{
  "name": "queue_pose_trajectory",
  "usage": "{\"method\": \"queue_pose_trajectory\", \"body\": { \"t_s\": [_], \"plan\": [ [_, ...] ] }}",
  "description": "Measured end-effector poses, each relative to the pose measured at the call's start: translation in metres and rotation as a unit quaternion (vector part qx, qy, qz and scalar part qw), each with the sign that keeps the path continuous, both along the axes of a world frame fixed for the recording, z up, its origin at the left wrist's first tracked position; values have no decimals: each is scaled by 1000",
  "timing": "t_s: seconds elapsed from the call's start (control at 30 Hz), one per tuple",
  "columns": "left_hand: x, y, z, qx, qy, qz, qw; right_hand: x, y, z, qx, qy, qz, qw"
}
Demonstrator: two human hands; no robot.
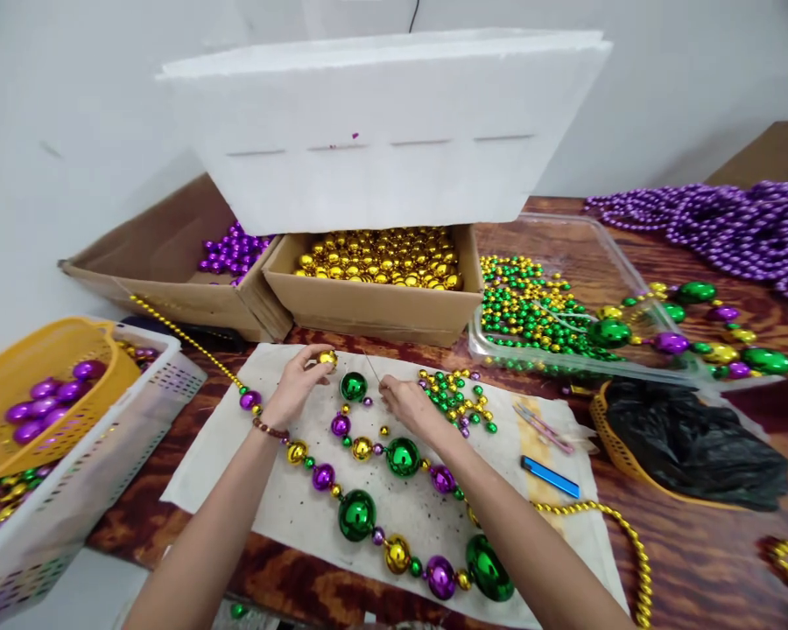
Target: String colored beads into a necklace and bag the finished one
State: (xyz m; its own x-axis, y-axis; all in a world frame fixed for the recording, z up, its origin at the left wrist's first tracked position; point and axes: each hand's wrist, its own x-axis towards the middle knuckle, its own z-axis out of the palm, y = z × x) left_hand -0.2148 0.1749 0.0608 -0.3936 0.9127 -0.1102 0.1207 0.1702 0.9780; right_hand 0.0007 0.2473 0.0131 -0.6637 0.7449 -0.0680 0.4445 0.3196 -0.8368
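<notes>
Between thumb and fingers my left hand [295, 385] pinches a shiny gold bead [328, 359]. My right hand [407, 404] is closed on a thin thread or needle [371, 366] that sticks up from the fingertips; which of the two I cannot tell. A green ball bead [353, 386] lies between my hands at one end of a bead garland [356, 515]. Purple, gold and green balls of mixed sizes make up this garland, which curves over a white cloth [289, 507]. My right forearm covers part of it. Small loose beads [456, 398] lie beside my right hand.
Behind the cloth stand a cardboard box of gold beads [374, 302] and one of purple beads [171, 289], under a white foam panel [381, 131]. Baskets [124, 402] flank the left. At right are a clear tray [604, 227], scissors [544, 427] and a blue flat object [550, 477].
</notes>
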Motion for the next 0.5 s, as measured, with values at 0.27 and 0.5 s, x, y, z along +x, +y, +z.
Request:
{"method": "queue_pose_trajectory", "body": {
  "t_s": [0.27, 0.5],
  "plan": [
    [39, -6, 23, 111, -214, -2, 971, 5, -24, 20, -83, 170, -37, 981],
    [33, 5, 38, 143, -350, 15, 926, 12, -49, 22, -94, 192, -54, 975]
  ]
}}
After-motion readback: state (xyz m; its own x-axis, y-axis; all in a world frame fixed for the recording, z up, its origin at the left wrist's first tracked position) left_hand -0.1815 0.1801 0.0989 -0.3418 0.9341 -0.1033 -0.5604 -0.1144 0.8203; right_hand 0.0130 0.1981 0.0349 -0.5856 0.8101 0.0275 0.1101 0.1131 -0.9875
